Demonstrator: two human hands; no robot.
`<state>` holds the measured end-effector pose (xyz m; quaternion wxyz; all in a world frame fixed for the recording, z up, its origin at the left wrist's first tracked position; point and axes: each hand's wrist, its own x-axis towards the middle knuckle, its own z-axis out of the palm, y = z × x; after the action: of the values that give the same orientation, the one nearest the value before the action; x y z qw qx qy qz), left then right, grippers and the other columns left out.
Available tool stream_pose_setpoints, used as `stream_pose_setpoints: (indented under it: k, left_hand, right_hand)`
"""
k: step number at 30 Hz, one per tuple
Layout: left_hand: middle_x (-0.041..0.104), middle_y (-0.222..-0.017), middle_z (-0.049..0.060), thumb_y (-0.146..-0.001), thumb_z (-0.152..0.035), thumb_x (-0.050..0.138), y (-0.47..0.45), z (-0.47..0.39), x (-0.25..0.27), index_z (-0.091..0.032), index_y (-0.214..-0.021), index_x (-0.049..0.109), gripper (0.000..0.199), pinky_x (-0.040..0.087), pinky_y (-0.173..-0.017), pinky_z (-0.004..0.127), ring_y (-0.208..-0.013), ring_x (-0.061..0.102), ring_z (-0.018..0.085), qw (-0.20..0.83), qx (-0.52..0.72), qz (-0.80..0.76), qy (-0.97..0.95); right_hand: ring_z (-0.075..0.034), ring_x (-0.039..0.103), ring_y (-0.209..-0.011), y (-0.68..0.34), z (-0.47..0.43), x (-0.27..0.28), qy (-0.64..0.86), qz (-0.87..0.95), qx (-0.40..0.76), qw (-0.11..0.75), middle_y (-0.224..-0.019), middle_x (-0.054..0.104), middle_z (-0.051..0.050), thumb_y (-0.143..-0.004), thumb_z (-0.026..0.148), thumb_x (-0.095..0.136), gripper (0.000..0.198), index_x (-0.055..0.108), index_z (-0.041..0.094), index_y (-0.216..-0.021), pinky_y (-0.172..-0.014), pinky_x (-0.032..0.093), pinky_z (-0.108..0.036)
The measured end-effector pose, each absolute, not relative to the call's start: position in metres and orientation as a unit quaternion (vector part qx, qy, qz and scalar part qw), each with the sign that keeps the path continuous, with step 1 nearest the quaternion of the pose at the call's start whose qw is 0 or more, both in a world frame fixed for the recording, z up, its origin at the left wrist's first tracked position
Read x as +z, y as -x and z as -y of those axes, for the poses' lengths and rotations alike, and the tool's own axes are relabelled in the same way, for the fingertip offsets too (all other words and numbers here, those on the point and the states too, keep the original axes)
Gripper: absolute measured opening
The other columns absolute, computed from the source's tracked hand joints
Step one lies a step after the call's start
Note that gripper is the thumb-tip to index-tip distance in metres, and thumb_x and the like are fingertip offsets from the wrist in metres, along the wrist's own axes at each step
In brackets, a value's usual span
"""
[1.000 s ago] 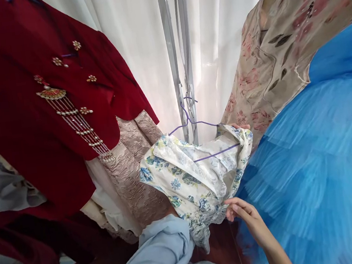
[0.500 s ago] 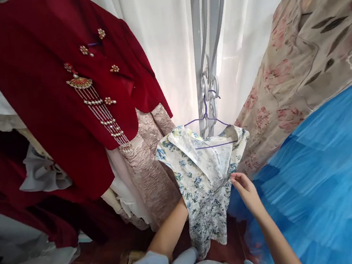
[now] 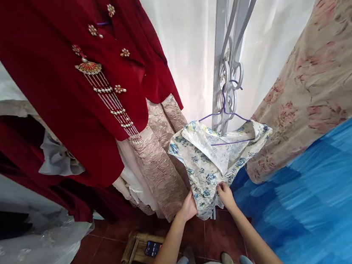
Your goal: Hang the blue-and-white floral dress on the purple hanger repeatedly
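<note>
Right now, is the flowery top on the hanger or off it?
On: the purple hanger reaches inside the flowery top, its bar showing across the open neck.

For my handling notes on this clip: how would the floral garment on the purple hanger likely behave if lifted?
The floral garment is probably floppy, as its front drapes into loose folds. It seems light, since its cloth looks thin. It may slip off the purple hanger, given how widely its neck gapes.
</note>
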<state>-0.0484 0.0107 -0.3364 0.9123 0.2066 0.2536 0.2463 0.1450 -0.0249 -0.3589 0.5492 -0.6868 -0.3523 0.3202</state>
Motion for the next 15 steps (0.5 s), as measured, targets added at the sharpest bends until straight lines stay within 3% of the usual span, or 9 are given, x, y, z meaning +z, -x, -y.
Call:
stream_pose_setpoints:
  k: [9,13,15]
  left_hand:
    - [0.071,-0.124,0.013,-0.085,-0.062,0.061,0.064,-0.007,-0.33,-0.023,-0.122,0.068,0.054,0.041,-0.114,0.053,-0.13,0.058,0.036,0.852,0.287,-0.32,-0.301]
    - [0.07,-0.104,0.01,-0.084,-0.063,0.06,0.066,0.004,-0.35,-0.022,-0.098,0.064,0.044,0.04,-0.113,0.047,-0.12,0.061,0.034,0.586,0.475,-0.516,-0.406]
    - [0.066,-0.098,0.009,-0.086,-0.062,0.057,0.065,0.011,-0.36,-0.022,-0.094,0.059,0.04,0.043,-0.109,0.044,-0.111,0.062,0.032,0.471,0.51,-0.562,-0.449]
  right_hand:
    - [-0.02,0.049,-0.059,-0.13,0.021,-0.367,0.696,0.362,0.311,0.536,-0.055,0.048,0.002,-0.08,0.057,0.051,0.037,0.042,0.026,-0.064,-0.06,0.041,-0.033]
    - [-0.019,0.048,-0.057,-0.117,0.038,-0.367,0.686,0.382,0.325,0.527,-0.052,0.047,0.003,-0.08,0.059,0.052,0.041,0.041,0.026,-0.059,-0.059,0.041,-0.031]
    - [-0.02,0.052,-0.058,-0.117,0.045,-0.368,0.688,0.383,0.324,0.525,-0.054,0.051,0.002,-0.081,0.06,0.053,0.041,0.046,0.025,-0.062,-0.06,0.043,-0.031]
